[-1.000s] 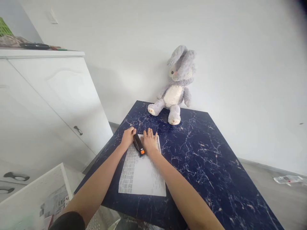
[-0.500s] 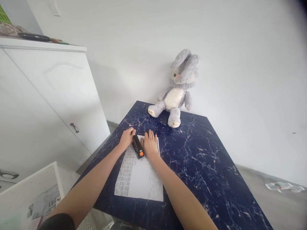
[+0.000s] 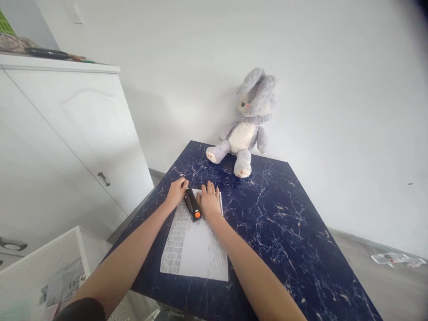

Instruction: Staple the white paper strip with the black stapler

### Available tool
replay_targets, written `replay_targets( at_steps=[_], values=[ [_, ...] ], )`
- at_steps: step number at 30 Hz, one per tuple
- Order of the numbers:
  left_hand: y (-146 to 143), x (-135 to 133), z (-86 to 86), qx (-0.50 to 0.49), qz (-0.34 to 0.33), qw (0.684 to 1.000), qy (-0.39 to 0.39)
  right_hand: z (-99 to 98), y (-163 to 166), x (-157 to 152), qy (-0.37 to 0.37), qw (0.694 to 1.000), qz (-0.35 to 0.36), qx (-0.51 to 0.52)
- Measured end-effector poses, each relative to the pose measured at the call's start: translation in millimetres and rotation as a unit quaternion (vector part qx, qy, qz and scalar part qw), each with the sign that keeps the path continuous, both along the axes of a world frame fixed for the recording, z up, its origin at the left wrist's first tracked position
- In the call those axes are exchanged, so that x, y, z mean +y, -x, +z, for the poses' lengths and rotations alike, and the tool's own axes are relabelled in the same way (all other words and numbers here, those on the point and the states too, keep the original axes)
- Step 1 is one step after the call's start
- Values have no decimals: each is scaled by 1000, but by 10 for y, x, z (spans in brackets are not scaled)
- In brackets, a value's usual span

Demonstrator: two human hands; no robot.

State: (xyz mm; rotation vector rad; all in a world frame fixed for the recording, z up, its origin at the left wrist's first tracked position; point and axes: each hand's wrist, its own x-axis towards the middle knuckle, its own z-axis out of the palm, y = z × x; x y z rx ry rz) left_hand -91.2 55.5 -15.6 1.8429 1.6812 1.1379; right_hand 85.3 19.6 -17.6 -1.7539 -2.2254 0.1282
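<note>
A black stapler [image 3: 191, 204] with an orange end lies slantwise over the upper part of a paper sheet [image 3: 197, 254]. The sheet carries rows of printed or written marks. My left hand [image 3: 176, 191] is closed at the stapler's far end, by the sheet's top left corner; its fingertips are partly hidden. Flat on the sheet's upper right, just right of the stapler, rests my right hand [image 3: 209, 201], its fingers stretched out and pointing away from me.
A grey plush rabbit [image 3: 245, 129] sits at the back of the dark blue marbled table [image 3: 267, 223], against the white wall. To the left stands a white cabinet [image 3: 76, 125]. A white-framed bin or box [image 3: 80, 249] is at lower left. Clear plastic [image 3: 397, 259] lies on the floor at right.
Almost nothing differs. Both hands, the stapler and the sheet keep their places, apart from a very slight shift of the view.
</note>
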Motion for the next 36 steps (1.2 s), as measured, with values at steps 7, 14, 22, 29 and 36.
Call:
replay_targets(
  at_steps=[7,14,22,29,36],
  values=[
    [16,25,-28,14,3,1000,-4,29,-133,-32,9,1000,14,-4],
    [26,15,-27,9,8,1000,2,34,-395,-151,7,1000,-2,-22],
    [20,-8,2,12,8,1000,-6,52,-1051,-346,-9,998,-23,-54],
    [22,-35,-1,19,10,1000,-4,-18,-1420,-473,-46,997,-29,-48],
    [13,-50,3,49,7,999,-6,5,-1401,-492,-56,996,-30,-54]
  ],
)
